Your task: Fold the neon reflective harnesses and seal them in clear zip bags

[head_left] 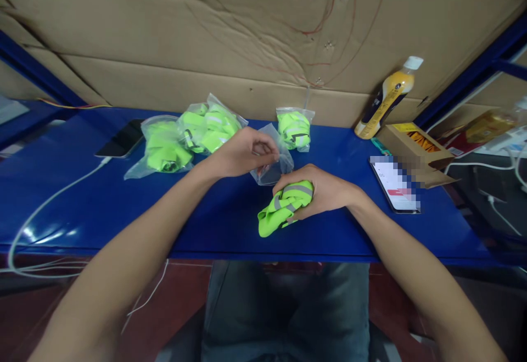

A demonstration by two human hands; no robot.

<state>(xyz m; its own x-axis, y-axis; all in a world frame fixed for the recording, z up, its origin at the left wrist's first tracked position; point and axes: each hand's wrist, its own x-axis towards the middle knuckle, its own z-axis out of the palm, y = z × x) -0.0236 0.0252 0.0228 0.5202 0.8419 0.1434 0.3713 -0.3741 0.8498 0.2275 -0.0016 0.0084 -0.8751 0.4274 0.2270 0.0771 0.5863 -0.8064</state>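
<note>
A blue table stands against a wall of brown cardboard.

No legible text anywhere. Bottle label too small to make out; phone screen blurred over; print on the open carton beside it unreadable at this size.

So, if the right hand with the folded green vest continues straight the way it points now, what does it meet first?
Probably the clear plastic bag pinched by the left hand. The right hand, gripping the folded green vest, points up-left toward it; depth is unclear.
</note>
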